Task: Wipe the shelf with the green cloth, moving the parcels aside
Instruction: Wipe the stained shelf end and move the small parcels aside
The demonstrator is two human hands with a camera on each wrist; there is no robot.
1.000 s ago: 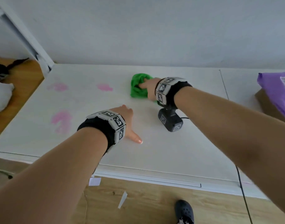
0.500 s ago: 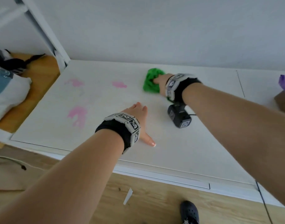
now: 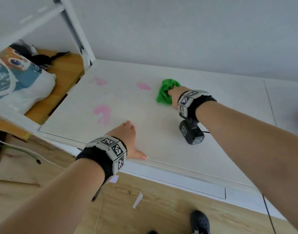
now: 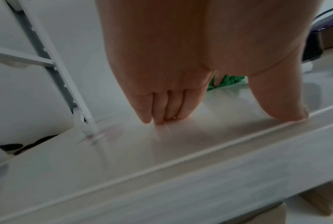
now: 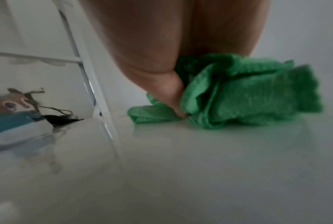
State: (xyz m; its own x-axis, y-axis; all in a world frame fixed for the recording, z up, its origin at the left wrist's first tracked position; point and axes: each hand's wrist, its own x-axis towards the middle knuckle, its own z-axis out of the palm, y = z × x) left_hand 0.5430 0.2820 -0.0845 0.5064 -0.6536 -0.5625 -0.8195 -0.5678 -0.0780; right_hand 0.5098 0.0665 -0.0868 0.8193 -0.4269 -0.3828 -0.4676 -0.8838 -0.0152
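- White shelf (image 3: 161, 149) against a pale wall, wooden floor below, white rack upright at the far left.
- Right hand (image 3: 176, 93) far back on the shelf, fingers dug into and gripping the bunched green cloth (image 3: 165, 92); thumb pressed into its folds in the right wrist view.
- Cloth now just beside the nearest pink stain (image 3: 143, 86), closer than a second ago: a leftward wiping stroke, by the look of it.
- Two more pink stains (image 3: 103, 114) further left, not yet reached.
- Left hand (image 3: 128, 141) flat near the front edge, fingers straight and together, thumb splayed, holding nothing; same bracing pose as a second ago.
- Parcels: none clearly in the head view now, though the purple one showed at the right edge a second ago; a dark purple shape (image 4: 330, 22) at the top right of the left wrist view, too partial to be sure.
- Printed bag (image 3: 18, 85) on the wooden ledge beyond the rack.
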